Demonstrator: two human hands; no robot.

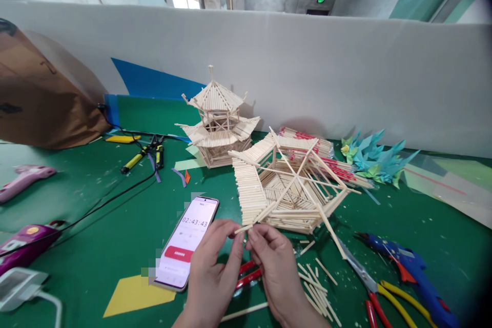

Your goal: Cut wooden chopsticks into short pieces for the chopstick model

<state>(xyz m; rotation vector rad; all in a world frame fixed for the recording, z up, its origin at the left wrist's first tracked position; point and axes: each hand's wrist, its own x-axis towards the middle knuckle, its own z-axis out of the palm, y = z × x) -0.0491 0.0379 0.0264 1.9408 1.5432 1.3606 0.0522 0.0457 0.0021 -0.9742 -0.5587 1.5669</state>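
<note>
My left hand (216, 266) and my right hand (277, 269) meet low in the middle, each closed in a pinch. Between their fingertips is a short, thin wooden stick (243, 228). Just beyond the fingers stands a half-roofed frame of wooden sticks (295, 184), its left roof panels covered and the rest showing open beams. I cannot tell whether the pinched stick touches its near corner. Loose cut sticks (317, 287) lie right of my right hand. Red tool handles (249, 277) show beneath my hands, partly hidden.
A stick pagoda (219, 123) stands behind. Left are a phone (188, 246) with a running timer, black-yellow pliers (144, 156) and a cable. Right are a blue glue gun (411, 271), a metal-bladed tool (359, 269), stick bundles (338, 166) and turquoise folded paper (380, 156).
</note>
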